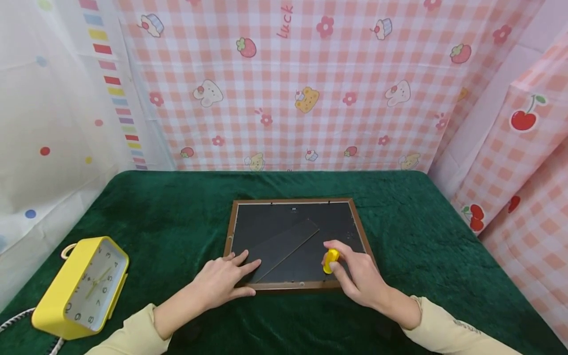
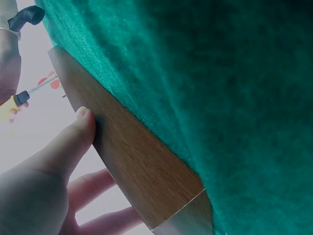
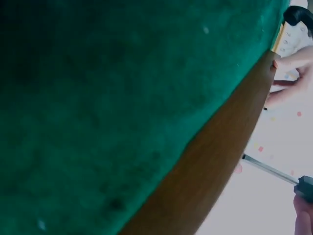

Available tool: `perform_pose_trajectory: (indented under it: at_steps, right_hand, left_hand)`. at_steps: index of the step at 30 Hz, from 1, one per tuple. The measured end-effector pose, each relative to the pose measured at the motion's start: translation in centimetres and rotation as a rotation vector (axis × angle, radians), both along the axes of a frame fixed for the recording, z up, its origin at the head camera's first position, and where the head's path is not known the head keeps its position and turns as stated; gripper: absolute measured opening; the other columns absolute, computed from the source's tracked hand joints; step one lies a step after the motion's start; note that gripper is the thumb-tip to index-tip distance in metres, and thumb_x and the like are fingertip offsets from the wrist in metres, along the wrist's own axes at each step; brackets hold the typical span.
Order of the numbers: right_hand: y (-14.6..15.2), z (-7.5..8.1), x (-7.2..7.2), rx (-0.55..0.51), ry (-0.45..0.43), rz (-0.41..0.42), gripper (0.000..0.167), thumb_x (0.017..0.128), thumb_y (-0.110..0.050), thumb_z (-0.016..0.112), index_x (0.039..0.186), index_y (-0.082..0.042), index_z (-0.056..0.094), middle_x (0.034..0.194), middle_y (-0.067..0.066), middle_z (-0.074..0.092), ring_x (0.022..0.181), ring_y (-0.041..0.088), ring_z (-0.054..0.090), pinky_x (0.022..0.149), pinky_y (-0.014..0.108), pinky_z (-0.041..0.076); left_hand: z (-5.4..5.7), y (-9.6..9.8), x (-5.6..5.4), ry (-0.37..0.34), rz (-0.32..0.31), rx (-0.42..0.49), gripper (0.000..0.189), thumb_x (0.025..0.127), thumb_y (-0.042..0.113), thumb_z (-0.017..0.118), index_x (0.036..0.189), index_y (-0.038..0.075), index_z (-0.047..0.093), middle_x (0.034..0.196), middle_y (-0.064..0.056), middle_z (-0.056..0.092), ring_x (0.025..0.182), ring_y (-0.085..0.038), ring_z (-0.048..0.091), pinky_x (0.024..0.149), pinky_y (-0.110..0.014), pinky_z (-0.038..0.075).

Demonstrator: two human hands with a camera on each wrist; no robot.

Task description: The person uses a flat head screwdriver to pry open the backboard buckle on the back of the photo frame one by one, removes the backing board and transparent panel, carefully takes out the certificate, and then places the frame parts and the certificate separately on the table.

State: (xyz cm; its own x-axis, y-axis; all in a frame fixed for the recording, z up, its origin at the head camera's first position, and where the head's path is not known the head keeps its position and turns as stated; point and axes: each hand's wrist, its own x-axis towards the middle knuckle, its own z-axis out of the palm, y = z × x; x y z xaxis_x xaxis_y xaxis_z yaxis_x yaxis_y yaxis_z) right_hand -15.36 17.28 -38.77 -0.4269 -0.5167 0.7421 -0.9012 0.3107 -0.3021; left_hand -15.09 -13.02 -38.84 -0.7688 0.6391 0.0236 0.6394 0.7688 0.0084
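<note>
A picture frame (image 1: pixel 284 286) with a brown wooden rim lies face down, showing its dark backing board (image 1: pixel 262 222). A slanted stand leg (image 1: pixel 288 251) crosses the board. My left hand (image 1: pixel 224 278) rests with spread fingers on the frame's near left corner, its thumb against the rim's side (image 2: pixel 112 132). Over the near right part, my right hand (image 1: pixel 361 276) holds a screwdriver by its yellow handle (image 1: pixel 331 260). In the right wrist view the metal shaft (image 3: pixel 269 169) reaches a small black tab (image 3: pixel 244 156) at the rim's inner edge.
A yellow alarm clock (image 1: pixel 66 291) stands at the left, with a black-and-white cord (image 1: pixel 15 318) beside it. Dark green cloth (image 1: pixel 168 212) covers the table. A pink checked curtain (image 1: pixel 284 133) hangs behind, and more fabric hangs at both sides.
</note>
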Motion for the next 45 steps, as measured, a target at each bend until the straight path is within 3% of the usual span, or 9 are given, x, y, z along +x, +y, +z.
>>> perform_pose_trajectory:
  at_steps: [2, 6, 10, 14, 21, 28, 34, 40, 45]
  right_hand:
    - [0.0, 0.2, -0.3, 0.005, -0.028, 0.003, 0.035, 0.095, -0.023, 0.040, 0.119, 0.003, 0.041, 0.083, 0.001, 0.059, 0.064, 0.008, 0.056, 0.058, 0.017, 0.045]
    - [0.3, 0.7, -1.4, 0.026, -0.188, -0.025, 0.035, 0.093, -0.011, 0.045, 0.125, -0.002, 0.035, 0.082, -0.001, 0.059, 0.060, 0.007, 0.054, 0.051, 0.017, 0.041]
    - [0.8, 1.4, -3.0, -0.043, -0.444, -0.073, 0.041, 0.091, 0.002, 0.044, 0.129, -0.006, 0.031, 0.081, 0.005, 0.059, 0.062, 0.013, 0.056, 0.055, 0.028, 0.048]
    - [1.9, 2.2, -4.7, -0.138, -0.647, -0.122, 0.039, 0.095, -0.006, 0.039, 0.132, -0.008, 0.027, 0.084, 0.014, 0.059, 0.069, 0.023, 0.058, 0.063, 0.042, 0.049]
    - [5.1, 2.2, -8.6, -0.265, -0.821, -0.222, 0.042, 0.098, -0.023, 0.032, 0.135, -0.008, 0.021, 0.094, 0.025, 0.058, 0.070, 0.032, 0.057, 0.063, 0.037, 0.050]
    - [7.5, 1.2, -11.3, -0.311, -1.017, -0.307, 0.048, 0.098, -0.027, 0.030, 0.137, -0.004, 0.014, 0.114, 0.030, 0.050, 0.067, 0.024, 0.058, 0.068, 0.035, 0.050]
    - [8.3, 0.6, -12.2, -0.346, -1.121, -0.320, 0.049, 0.098, -0.023, 0.029, 0.138, -0.002, 0.011, 0.121, 0.031, 0.044, 0.061, 0.017, 0.058, 0.068, 0.034, 0.050]
    - [8.5, 0.2, -12.5, -0.307, -1.198, -0.337, 0.048, 0.098, -0.020, 0.028, 0.138, 0.000, 0.009, 0.126, 0.029, 0.039, 0.058, 0.013, 0.058, 0.067, 0.034, 0.050]
    - [8.3, 0.0, -13.3, -0.259, -1.209, -0.340, 0.048, 0.097, -0.018, 0.030, 0.136, 0.003, 0.011, 0.131, 0.027, 0.034, 0.059, 0.013, 0.059, 0.065, 0.032, 0.051]
  left_hand:
    - [0.0, 0.0, 0.0, 0.001, 0.000, -0.002, 0.059, 0.078, 0.054, 0.054, 0.125, 0.018, 0.052, 0.122, -0.015, 0.050, 0.100, -0.034, 0.053, 0.043, -0.023, 0.041]
    - [0.1, 0.0, 0.0, 0.012, 0.000, -0.007, 0.059, 0.078, 0.054, 0.054, 0.125, 0.018, 0.052, 0.122, -0.015, 0.051, 0.100, -0.033, 0.054, 0.046, -0.025, 0.044]
    - [0.0, 0.1, 0.0, 0.022, -0.004, -0.012, 0.059, 0.078, 0.054, 0.054, 0.125, 0.018, 0.052, 0.121, -0.015, 0.051, 0.099, -0.033, 0.054, 0.048, -0.027, 0.047]
    - [0.0, 0.1, 0.0, 0.032, -0.009, -0.014, 0.059, 0.078, 0.053, 0.054, 0.125, 0.018, 0.053, 0.121, -0.015, 0.051, 0.099, -0.034, 0.054, 0.046, -0.026, 0.046]
    - [0.0, 0.1, 0.2, 0.043, -0.008, -0.006, 0.058, 0.078, 0.053, 0.055, 0.124, 0.018, 0.053, 0.121, -0.015, 0.051, 0.099, -0.034, 0.054, 0.038, -0.022, 0.038]
    - [0.1, 0.0, 0.2, 0.033, -0.010, -0.006, 0.058, 0.079, 0.052, 0.055, 0.125, 0.018, 0.053, 0.121, -0.015, 0.051, 0.099, -0.035, 0.054, 0.042, -0.024, 0.043]
    - [0.0, 0.0, 0.1, 0.039, -0.012, -0.013, 0.058, 0.079, 0.053, 0.054, 0.125, 0.019, 0.052, 0.121, -0.015, 0.051, 0.099, -0.034, 0.054, 0.047, -0.028, 0.047]
    - [-0.1, 0.0, 0.1, 0.035, -0.008, -0.014, 0.058, 0.079, 0.052, 0.055, 0.126, 0.019, 0.052, 0.122, -0.015, 0.050, 0.100, -0.035, 0.053, 0.045, -0.027, 0.045]
    - [-0.1, 0.1, 0.2, 0.015, 0.009, -0.021, 0.058, 0.079, 0.052, 0.056, 0.126, 0.019, 0.051, 0.123, -0.014, 0.049, 0.101, -0.035, 0.052, 0.046, -0.026, 0.045]
